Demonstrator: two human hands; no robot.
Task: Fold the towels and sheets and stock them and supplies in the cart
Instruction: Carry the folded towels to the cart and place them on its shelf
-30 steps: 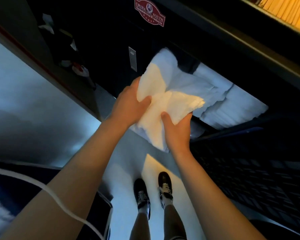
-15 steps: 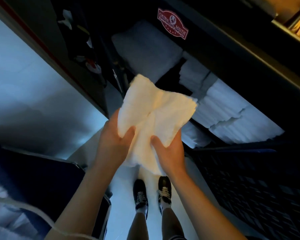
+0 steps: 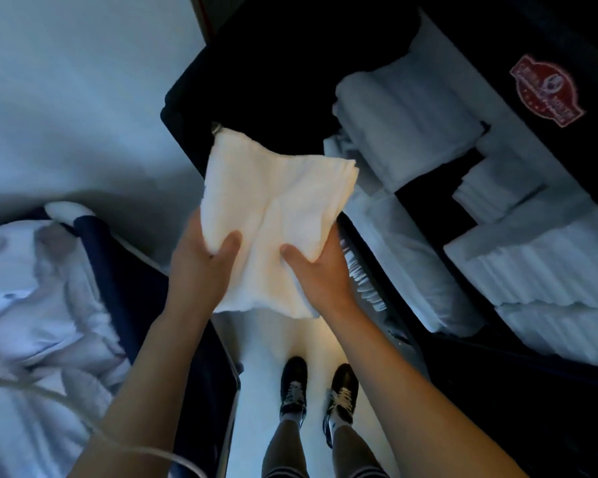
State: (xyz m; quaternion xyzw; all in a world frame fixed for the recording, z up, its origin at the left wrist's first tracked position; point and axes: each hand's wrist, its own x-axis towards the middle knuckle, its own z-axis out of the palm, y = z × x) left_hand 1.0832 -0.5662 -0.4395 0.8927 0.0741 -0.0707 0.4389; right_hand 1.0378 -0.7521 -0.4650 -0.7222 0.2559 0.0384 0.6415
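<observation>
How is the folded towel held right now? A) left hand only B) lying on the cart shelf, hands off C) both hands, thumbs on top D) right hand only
C: the left hand and the right hand each grip the near edge of the folded towel, thumbs pressed on its top face, holding it in the air beside the cart with its stacked linens.

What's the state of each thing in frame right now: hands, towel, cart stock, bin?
Left hand: grips the folded towel, thumb on top.
Right hand: grips the same towel, thumb on top.
Folded towel: folded, held in the air.
Cart: open, stocked.
Stacked linens: folded, in the cart.
Laundry bin: holds crumpled white linen.
</observation>
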